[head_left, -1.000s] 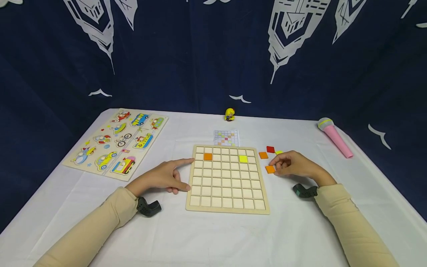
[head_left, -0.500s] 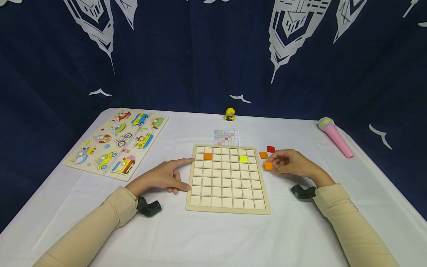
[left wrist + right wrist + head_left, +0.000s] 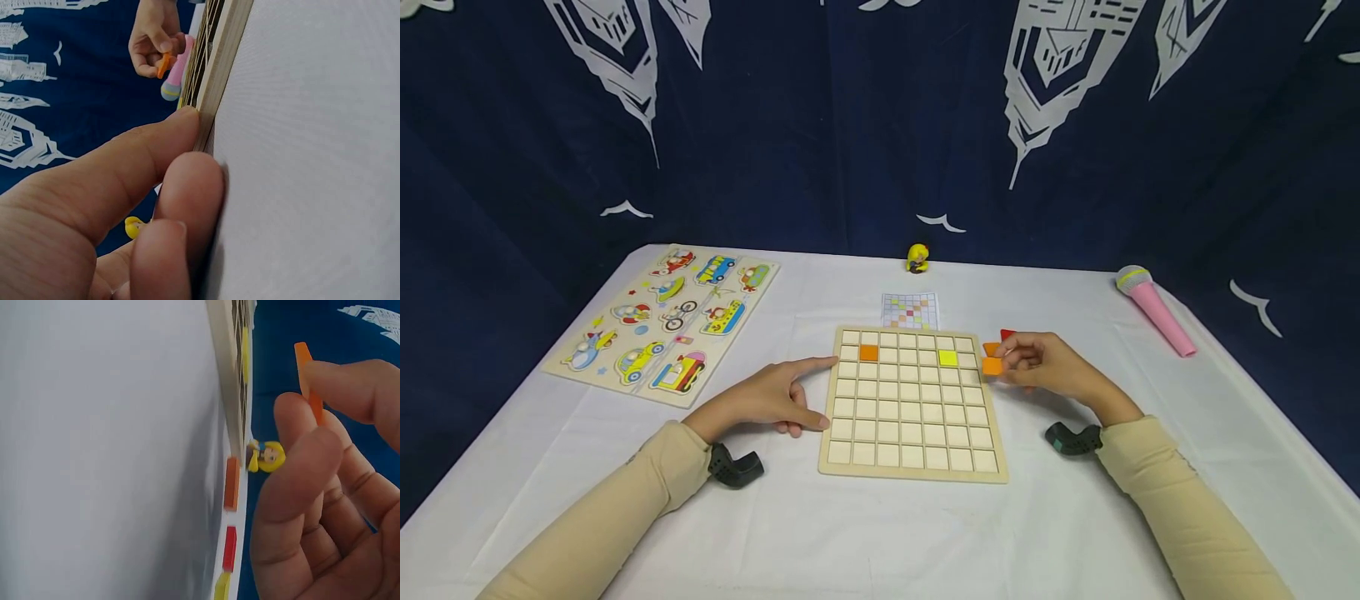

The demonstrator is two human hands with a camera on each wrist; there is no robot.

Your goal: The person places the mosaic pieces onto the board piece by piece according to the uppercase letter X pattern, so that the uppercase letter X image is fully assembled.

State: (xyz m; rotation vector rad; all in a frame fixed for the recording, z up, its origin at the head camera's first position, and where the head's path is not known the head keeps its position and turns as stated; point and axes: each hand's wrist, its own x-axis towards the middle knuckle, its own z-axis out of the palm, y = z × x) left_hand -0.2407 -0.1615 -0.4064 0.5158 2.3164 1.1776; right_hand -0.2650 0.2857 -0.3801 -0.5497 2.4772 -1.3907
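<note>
My right hand (image 3: 1051, 367) pinches a square orange tile (image 3: 992, 367) between thumb and fingers. The tile is lifted off the table near the right edge of the wooden grid board (image 3: 913, 477). In the right wrist view the held tile (image 3: 307, 372) stands edge-on between the fingertips. My left hand (image 3: 763, 398) touches the board's left edge with the index fingertip and thumb, fingers spread. Inside the grid's upper part sit another orange tile (image 3: 868, 352) and a yellow tile (image 3: 948, 358).
Beyond the right hand lie an orange tile (image 3: 232, 483), a red tile (image 3: 229, 549) and a yellow tile (image 3: 222, 586). A printed pattern card (image 3: 910, 311) and a small yellow figurine (image 3: 917, 258) are behind the board. A vehicle puzzle (image 3: 662, 321) lies left, a pink toy microphone (image 3: 1153, 310) right.
The right hand has lifted the orange tile from the table and moved it leftward and up to the board's right edge. The left hand has stayed in place.
</note>
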